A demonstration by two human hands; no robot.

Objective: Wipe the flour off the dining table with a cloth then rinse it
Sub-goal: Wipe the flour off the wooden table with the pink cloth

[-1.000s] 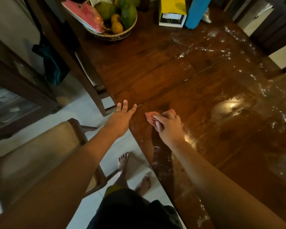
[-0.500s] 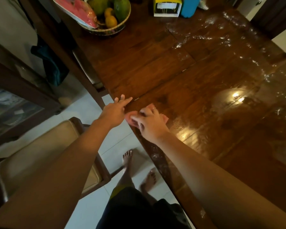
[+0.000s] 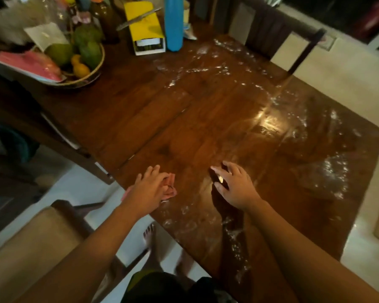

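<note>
A dark wooden dining table carries white flour in streaks at its right side, far edge and near edge. My left hand rests at the table's near left edge, closed over a crumpled pink cloth that peeks out from under the fingers. My right hand hovers just above the table a little to the right, fingers spread and holding nothing; its shadow falls on the wood below.
At the far left stands a fruit basket with a pink packet. A yellow box and a blue bottle stand at the back. A cushioned chair is near left, another chair at the far right.
The cloth has passed from my right hand into my left at the table edge. My right hand has let go and moved right, fingers apart. The camera has tilted up.
</note>
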